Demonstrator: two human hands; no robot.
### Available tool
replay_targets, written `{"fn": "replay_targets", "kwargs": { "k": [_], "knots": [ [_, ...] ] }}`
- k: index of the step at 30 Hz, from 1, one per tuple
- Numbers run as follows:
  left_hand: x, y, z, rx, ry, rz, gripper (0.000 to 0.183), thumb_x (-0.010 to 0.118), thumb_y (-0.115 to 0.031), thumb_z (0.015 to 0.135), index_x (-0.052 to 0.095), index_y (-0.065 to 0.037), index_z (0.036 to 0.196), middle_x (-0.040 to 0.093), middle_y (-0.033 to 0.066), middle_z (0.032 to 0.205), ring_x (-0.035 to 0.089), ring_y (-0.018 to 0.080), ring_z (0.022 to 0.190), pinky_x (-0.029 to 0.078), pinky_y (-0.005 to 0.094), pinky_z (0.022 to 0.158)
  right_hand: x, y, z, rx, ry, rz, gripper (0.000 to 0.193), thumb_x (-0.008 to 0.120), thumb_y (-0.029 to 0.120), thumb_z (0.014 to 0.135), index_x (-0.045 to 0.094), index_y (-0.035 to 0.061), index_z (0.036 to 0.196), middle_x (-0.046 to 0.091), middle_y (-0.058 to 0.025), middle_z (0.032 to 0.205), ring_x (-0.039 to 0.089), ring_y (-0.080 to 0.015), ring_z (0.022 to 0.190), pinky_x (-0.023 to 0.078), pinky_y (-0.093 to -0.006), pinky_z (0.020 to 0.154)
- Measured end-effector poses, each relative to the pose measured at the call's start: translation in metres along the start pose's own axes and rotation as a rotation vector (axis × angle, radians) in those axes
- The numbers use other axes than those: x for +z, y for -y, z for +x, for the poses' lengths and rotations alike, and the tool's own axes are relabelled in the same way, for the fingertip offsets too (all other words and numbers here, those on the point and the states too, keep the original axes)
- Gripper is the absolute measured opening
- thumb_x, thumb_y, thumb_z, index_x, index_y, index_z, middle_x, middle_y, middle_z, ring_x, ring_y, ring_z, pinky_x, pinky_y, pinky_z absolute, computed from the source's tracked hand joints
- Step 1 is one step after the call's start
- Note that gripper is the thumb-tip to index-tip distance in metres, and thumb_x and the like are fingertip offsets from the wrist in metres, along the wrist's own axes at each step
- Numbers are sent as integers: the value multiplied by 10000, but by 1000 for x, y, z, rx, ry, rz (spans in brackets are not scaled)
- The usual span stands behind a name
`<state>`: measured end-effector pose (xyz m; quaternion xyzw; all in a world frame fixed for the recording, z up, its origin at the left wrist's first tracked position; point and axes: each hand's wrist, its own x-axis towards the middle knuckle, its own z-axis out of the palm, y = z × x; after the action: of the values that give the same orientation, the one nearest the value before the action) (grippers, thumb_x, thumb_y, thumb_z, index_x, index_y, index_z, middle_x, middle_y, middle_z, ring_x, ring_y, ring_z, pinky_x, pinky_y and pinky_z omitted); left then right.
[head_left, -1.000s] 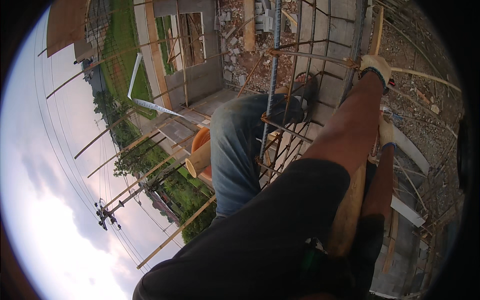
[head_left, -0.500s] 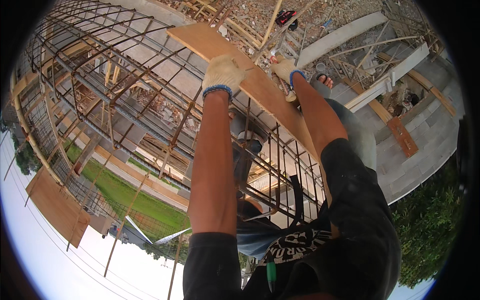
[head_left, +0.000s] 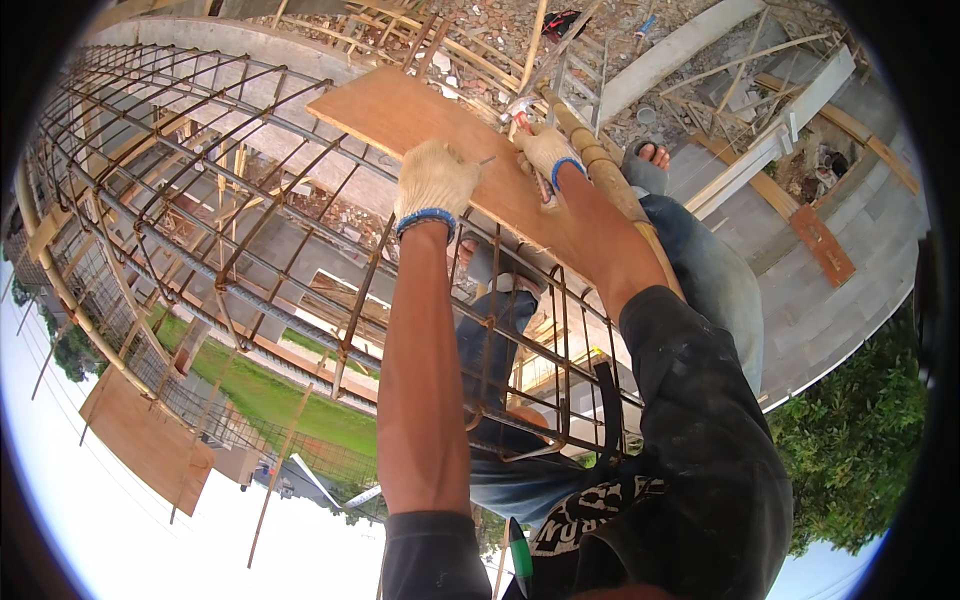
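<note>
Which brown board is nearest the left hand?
The long plywood board, beneath the left hand; the plywood sheet at left and short reddish board at right are farther off.

Hands in off-white knit gloves with blue cuffs, dark short-sleeved shirt with white chest print, faded blue jeans.

The cream-knit-gloved, blue-cuffed left hand is curled, back upward, ending a bare, outstretched left forearm. The likewise gloved right hand grips, its bare right forearm slanting forward and leftward.
</note>
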<state>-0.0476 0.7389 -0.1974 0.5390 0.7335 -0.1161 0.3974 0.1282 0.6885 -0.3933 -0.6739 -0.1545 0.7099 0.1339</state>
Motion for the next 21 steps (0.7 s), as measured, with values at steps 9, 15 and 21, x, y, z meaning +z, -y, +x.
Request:
{"fn": "replay_targets", "kwargs": {
  "k": [9,15,21],
  "knots": [
    [-11,-10,7,-139,203,44,387,747,-302,806,773,20,1018,721,297,1126,696,455,1083,564,485,962,-9,-27,3,59,185,-127,233,753,212,921,606,73,1037,612,-7,692,567,-111,522,436,-290,457],
    [-26,-14,17,-208,358,-1,503,718,-335,846,732,20,1202,732,272,1186,721,418,1092,579,489,958,-7,-12,-13,1,177,-170,281,767,254,927,587,71,1039,598,1,685,553,-104,505,424,-294,450],
    [-55,-23,71,-3,422,203,530,732,-407,809,743,-4,1153,742,239,1140,742,356,1028,597,477,926,-8,-12,-7,0,222,-268,331,769,274,934,568,44,1061,600,-8,683,544,-105,490,419,-305,456]
  ]
}}
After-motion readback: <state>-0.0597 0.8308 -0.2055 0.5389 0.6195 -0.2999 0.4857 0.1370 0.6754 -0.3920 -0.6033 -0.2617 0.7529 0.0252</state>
